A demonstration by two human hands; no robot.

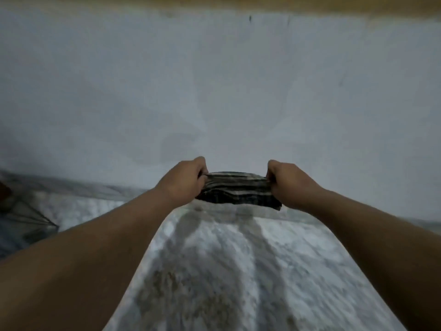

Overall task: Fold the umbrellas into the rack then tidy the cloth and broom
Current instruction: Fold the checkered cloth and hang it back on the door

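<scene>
Head view | left hand (185, 181) and right hand (287, 185) grasping opposite ends of folded striped cloth (237, 189) | above pale floor (214, 259), near wall (214, 91)

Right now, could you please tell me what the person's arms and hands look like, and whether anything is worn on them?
Both forearms are bare, with no sleeves in view. The left hand and right hand wear no gloves, and no watch or bracelet shows.
</scene>
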